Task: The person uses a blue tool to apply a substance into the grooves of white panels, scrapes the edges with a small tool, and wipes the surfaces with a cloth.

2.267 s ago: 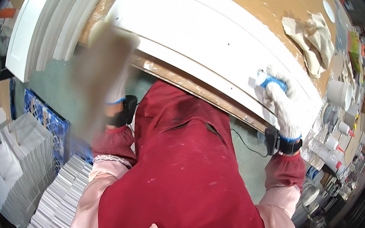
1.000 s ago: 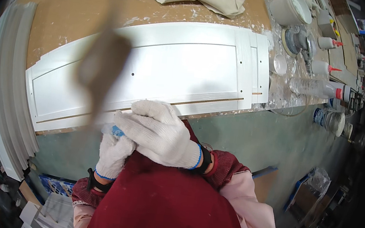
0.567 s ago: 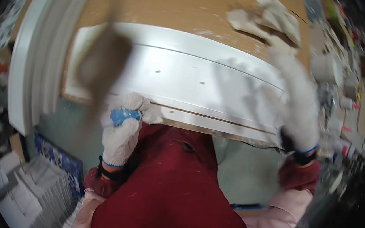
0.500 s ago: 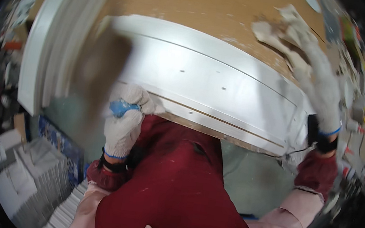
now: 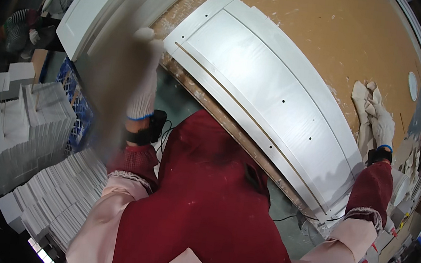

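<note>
Both gloved hands are occupied: right hand grasps rag; left hand, grip unclear, could nudge white panel.

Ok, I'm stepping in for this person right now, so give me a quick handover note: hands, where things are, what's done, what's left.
Left hand: gloved, raised at the near left corner of the white panel; whether it holds anything cannot be told, a dark blur covers it.
Right hand: gloved, resting on the crumpled cloth past the panel's right end.
The panel lies flat on the brown board table, along its near edge.
Done: cannot tell from this view.
Left: the cloth is not yet on the panel.
</note>
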